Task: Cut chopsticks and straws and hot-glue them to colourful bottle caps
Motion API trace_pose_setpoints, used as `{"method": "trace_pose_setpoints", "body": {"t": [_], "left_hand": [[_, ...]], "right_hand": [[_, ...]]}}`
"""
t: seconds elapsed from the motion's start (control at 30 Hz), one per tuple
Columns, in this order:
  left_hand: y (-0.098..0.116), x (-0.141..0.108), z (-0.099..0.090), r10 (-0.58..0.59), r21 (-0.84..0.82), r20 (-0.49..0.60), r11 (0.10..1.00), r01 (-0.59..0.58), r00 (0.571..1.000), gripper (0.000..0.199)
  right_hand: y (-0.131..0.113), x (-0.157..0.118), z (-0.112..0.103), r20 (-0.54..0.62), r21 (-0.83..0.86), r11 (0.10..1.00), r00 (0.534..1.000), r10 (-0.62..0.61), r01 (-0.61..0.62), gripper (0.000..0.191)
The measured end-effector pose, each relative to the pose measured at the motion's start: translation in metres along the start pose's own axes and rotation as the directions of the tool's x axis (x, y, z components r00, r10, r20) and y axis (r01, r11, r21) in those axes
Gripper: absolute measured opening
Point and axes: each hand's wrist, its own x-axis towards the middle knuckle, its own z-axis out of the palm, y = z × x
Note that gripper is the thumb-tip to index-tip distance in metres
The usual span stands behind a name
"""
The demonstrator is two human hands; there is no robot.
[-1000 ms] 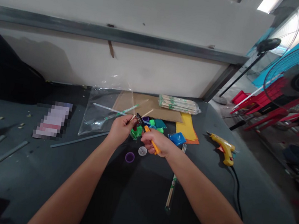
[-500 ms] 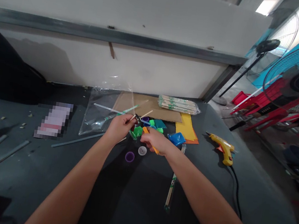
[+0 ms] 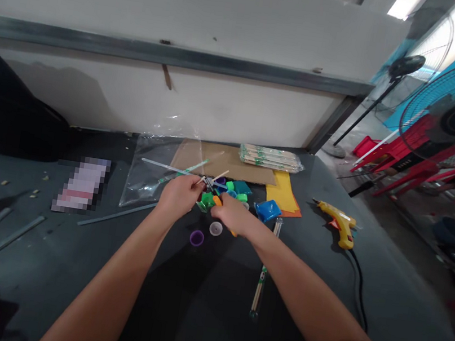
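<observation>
My left hand (image 3: 181, 195) is closed, thumb and finger pinching a thin pale wooden chopstick (image 3: 201, 180). My right hand (image 3: 232, 214) wraps round the orange handles of pliers (image 3: 217, 200), whose narrow dark jaws meet the stick just beyond my left fingertips. Another pale stick piece (image 3: 221, 175) juts up right behind the jaws. Around both hands lie a green packet (image 3: 207, 200), a blue packet (image 3: 267, 210) and several small coloured caps. A purple cap (image 3: 197, 238) and a white cap (image 3: 216, 228) lie nearer to me.
A yellow glue gun (image 3: 341, 224) with a black cord lies at right. Wrapped chopsticks (image 3: 272, 159) rest on cardboard (image 3: 228, 162) by the wall; another wrapped pair (image 3: 260, 286) lies nearer. Yellow sheets (image 3: 281, 193), a clear plastic bag (image 3: 140, 180) and glue sticks (image 3: 116, 215) surround the hands.
The pliers' jaws have turned and come onto the stick at my left fingertips. My right hand has shifted slightly left, and the orange handles look closer together.
</observation>
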Motion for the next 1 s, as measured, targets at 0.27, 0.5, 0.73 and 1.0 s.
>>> {"method": "trace_pose_setpoints", "body": {"t": [0.27,0.5,0.73,1.0], "left_hand": [[-0.012,0.001,0.013,0.143,-0.297,-0.073,0.942,-0.159,0.987,0.031],[-0.016,0.000,0.022,0.140,-0.354,-0.127,0.918,-0.176,0.982,0.028],[-0.017,0.000,0.026,0.111,-0.441,-0.139,0.883,-0.162,0.984,0.029],[-0.018,0.001,0.027,0.100,-0.557,-0.121,0.817,-0.151,0.988,0.030]], "right_hand": [[-0.012,-0.007,-0.014,0.347,0.463,0.848,0.933,0.094,-0.257,0.024],[-0.007,-0.003,-0.009,0.396,0.519,0.789,0.911,0.120,-0.329,0.023],[-0.009,-0.005,-0.010,0.418,0.546,0.751,0.898,0.140,-0.371,0.020],[-0.011,-0.006,-0.016,0.507,0.551,0.714,0.853,0.126,-0.433,0.022]]}}
